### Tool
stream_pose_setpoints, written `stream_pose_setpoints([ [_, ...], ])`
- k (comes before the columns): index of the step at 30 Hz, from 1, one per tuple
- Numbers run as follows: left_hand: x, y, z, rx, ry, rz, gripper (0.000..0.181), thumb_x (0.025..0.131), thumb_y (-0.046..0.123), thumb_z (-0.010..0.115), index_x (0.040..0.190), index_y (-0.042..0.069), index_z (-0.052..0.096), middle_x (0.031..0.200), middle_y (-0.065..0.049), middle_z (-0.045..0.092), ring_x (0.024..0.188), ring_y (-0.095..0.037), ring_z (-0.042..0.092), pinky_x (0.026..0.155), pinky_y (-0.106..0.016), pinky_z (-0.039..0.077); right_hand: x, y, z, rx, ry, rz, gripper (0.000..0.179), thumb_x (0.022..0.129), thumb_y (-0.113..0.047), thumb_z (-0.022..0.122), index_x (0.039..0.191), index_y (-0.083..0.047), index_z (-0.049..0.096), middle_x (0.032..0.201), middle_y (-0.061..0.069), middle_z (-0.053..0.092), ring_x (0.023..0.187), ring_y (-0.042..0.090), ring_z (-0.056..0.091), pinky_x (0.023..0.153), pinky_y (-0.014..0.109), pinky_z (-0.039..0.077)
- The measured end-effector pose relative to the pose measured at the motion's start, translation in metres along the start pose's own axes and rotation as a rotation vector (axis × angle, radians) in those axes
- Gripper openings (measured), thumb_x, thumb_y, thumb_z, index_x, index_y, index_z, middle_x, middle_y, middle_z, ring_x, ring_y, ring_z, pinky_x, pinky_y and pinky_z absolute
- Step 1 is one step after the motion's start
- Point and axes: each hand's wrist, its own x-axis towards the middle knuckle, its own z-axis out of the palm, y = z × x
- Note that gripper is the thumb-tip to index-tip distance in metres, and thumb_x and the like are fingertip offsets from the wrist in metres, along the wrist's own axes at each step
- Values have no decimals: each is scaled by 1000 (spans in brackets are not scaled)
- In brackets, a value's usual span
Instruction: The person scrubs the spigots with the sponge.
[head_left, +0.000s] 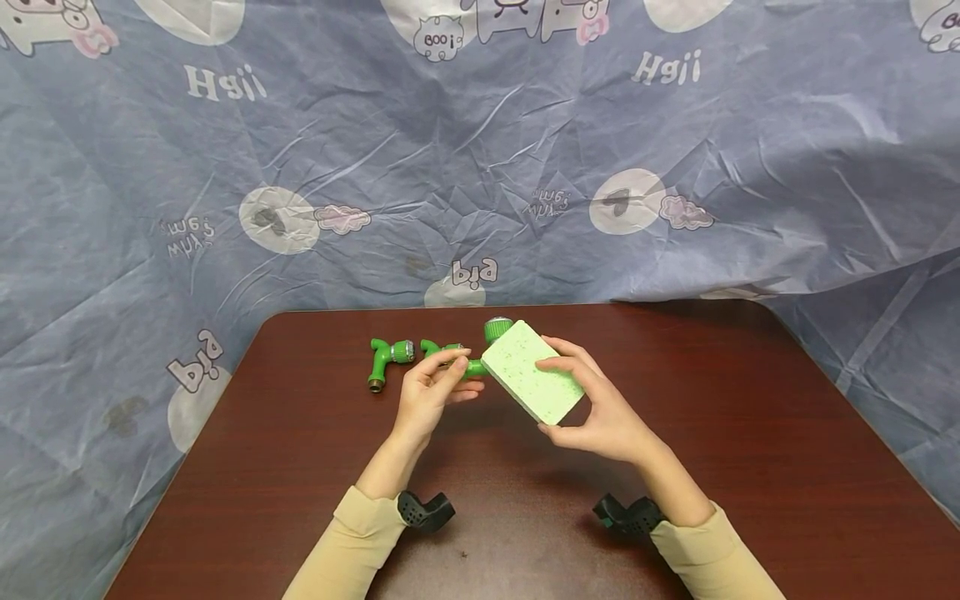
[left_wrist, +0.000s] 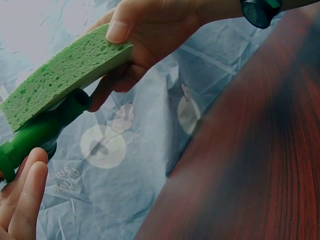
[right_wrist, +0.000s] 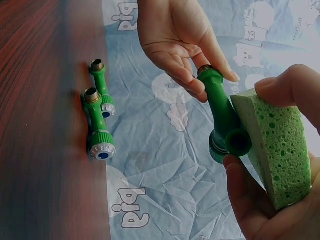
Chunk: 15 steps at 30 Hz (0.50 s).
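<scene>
A green garden tap (right_wrist: 222, 105) is held up above the table, its brass threaded end in my left hand (head_left: 427, 400). The thumb and fingers of that hand pinch it there. In my right hand (head_left: 615, 425) I grip a light green, porous sponge (head_left: 531, 375) by its edges. One broad face of the sponge lies against the tap's side in the right wrist view. The tap's open spout points toward my right hand, whose lower fingertip is close to the tap's body. From the head view, the sponge and left fingers hide much of the tap.
Two similar green taps, one at the left (head_left: 384, 360) and one (head_left: 431, 347) partly behind my left hand, lie on the dark red-brown table (head_left: 712, 383). A wrinkled blue printed cloth (head_left: 480, 158) hangs behind the table. Both wrists wear black camera mounts.
</scene>
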Motion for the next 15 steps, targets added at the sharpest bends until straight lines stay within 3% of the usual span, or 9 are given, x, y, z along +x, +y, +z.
stream_pose_setpoints([
  [8,0,3,-4,-27,-89,-10,40,87,-2,64,123,-14,52,90,-6,70,76,-24,70,71,-45,55,0,0,-3,3,5,6,70,64,-3,82,126,-13,52,146,4,31,127,24,36,87,23,42],
  [12,0,4,-6,7,-167,-5,40,87,-5,62,125,-10,52,93,-19,68,79,-25,69,73,-49,53,1,-8,-5,-6,15,14,69,62,2,81,124,-9,53,145,7,33,126,24,38,86,22,42],
  [15,-1,5,-6,26,-200,4,38,87,-6,61,123,-12,52,95,-22,66,80,-25,69,73,-51,53,4,-22,-5,-22,12,19,66,62,5,81,122,-5,54,143,12,36,124,25,40,84,21,42],
])
